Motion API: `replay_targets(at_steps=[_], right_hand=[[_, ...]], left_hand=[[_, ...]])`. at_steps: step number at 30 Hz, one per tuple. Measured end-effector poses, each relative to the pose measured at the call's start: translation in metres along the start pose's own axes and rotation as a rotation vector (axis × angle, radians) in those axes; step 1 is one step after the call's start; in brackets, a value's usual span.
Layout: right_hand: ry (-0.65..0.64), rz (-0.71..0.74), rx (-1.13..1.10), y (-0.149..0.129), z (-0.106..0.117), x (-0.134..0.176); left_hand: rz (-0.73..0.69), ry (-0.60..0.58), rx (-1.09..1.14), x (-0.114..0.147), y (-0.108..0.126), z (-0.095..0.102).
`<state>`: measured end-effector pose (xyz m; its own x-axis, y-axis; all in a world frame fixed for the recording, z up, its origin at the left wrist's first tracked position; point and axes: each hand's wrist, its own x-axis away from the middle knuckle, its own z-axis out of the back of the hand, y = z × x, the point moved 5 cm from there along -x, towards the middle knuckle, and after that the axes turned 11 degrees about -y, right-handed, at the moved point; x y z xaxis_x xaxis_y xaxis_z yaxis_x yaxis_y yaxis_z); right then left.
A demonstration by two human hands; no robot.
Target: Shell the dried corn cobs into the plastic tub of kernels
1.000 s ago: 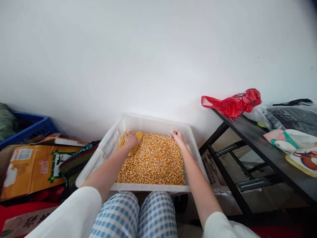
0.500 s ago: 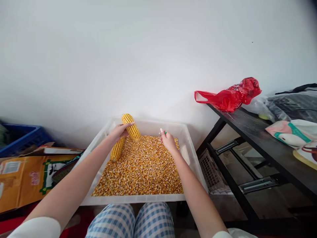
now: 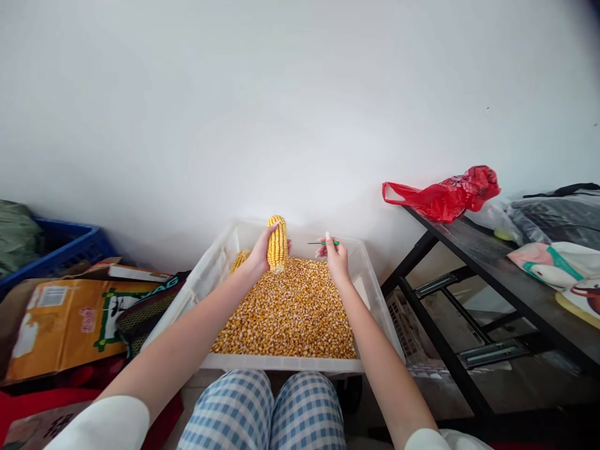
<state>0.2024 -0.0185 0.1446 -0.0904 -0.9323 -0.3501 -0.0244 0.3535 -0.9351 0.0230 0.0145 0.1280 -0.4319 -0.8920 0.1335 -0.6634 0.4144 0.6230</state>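
Note:
My left hand (image 3: pixel 263 250) is wrapped round a yellow corn cob (image 3: pixel 277 244), holding it nearly upright over the tub with its kernels on. In my right hand (image 3: pixel 336 257) a slim green-handled screwdriver (image 3: pixel 321 242) is pinched between thumb and fingers, its thin dark shaft pointing left toward the cob, apart from it. Below both hands, loose corn kernels (image 3: pixel 290 319) fill the bottom of a white plastic tub (image 3: pixel 285 362). A second corn cob (image 3: pixel 240 259) lies on the kernels at the tub's far left, partly hidden behind my left hand and forearm.
A black-framed table (image 3: pixel 492 250) stands at the right, bearing a red plastic bag (image 3: pixel 445 197) and other bags. A grey basket (image 3: pixel 407 325) sits beneath it. On the left are an orange cardboard box (image 3: pixel 70 325) and a blue crate (image 3: pixel 75 247). A white wall (image 3: pixel 300 112) rises behind the tub.
My left hand has brought the cob rightward and turned it more upright. My right hand has turned, so the screwdriver's shaft now shows pointing left. The view has shifted slightly left.

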Motion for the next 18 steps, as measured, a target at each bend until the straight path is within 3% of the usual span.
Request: replay_targets(at_steps=[5,8,14,18], right_hand=[[0.001,0.087,-0.055,-0.029,-0.011,0.012],[0.003,0.108,0.004,-0.032,-0.016,0.017],[-0.074,-0.098,0.069,0.003,-0.019,0.012],[-0.069,-0.068,0.039,-0.001,-0.019,0.013]], left_hand=[[-0.001,-0.168,-0.009,0.007,-0.003,-0.012],[0.008,-0.248,0.0,0.011,-0.005,-0.02],[-0.037,-0.25,0.065,0.015,-0.011,-0.026],[-0.049,-0.201,0.087,0.011,-0.011,-0.02]])
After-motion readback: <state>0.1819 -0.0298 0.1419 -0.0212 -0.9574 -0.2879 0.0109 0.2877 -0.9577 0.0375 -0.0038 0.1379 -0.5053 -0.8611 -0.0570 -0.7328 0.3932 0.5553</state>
